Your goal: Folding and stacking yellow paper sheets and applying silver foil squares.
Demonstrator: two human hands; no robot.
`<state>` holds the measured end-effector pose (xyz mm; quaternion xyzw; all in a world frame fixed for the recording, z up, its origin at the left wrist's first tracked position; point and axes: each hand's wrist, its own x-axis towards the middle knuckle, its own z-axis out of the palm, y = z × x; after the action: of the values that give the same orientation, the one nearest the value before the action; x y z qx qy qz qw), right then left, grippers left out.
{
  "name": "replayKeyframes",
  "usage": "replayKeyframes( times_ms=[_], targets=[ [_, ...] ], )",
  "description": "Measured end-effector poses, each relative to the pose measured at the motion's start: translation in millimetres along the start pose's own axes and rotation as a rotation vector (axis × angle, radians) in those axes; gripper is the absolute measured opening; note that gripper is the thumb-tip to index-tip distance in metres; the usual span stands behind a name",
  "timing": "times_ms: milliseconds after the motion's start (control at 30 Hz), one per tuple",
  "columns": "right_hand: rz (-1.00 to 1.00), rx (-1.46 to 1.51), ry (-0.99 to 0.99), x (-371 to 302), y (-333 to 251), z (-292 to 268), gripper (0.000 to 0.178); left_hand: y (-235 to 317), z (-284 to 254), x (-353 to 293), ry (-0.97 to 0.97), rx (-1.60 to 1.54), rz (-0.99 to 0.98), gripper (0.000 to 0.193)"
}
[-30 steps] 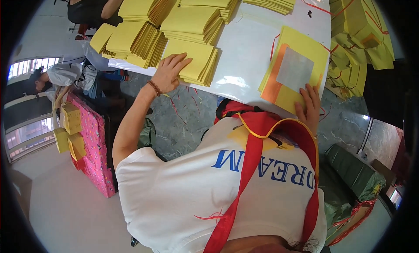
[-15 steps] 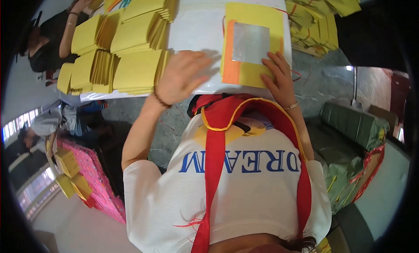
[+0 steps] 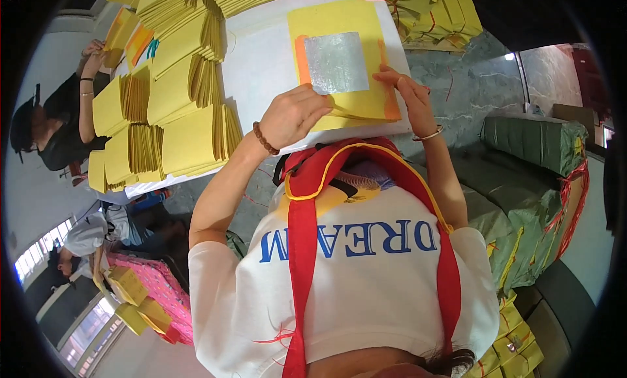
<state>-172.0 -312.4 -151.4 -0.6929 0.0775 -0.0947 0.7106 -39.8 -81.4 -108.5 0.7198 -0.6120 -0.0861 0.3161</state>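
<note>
A stack of yellow paper sheets (image 3: 339,19) with orange edges lies on the white table (image 3: 261,71) in front of me. A square of silver foil (image 3: 336,63) is on the top sheet. My left hand (image 3: 294,115), with a bead bracelet on the wrist, grips the stack's near left edge with curled fingers. My right hand (image 3: 410,97), wearing a thin bangle, holds the stack's near right corner, fingertips on the orange strip.
Several piles of yellow sheets (image 3: 189,133) cover the table's left side. Another person in black (image 3: 59,126) works at the far left, and one more (image 3: 85,237) sits lower left by a pink box (image 3: 153,283). Green wrapped bundles (image 3: 535,143) stand on the right.
My left hand left the yellow piles on the left and came over to grip the foil-topped stack. My right hand stayed at the stack's right edge.
</note>
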Motion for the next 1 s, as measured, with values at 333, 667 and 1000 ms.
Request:
replayKeyframes(
  times_ms=[333,667,1000],
  targets=[
    [-0.026,-0.089,0.006,2,2,0,0.050,-18,2,0,0.020,-0.436,-0.465,0.018],
    [-0.012,-0.142,0.087,-1,6,9,0.030,-30,6,-1,0.126,-0.640,-0.526,0.023],
    [0.084,-0.038,0.098,7,9,4,0.028,-33,-8,-4,0.134,0.163,-0.093,0.041]
  ],
)
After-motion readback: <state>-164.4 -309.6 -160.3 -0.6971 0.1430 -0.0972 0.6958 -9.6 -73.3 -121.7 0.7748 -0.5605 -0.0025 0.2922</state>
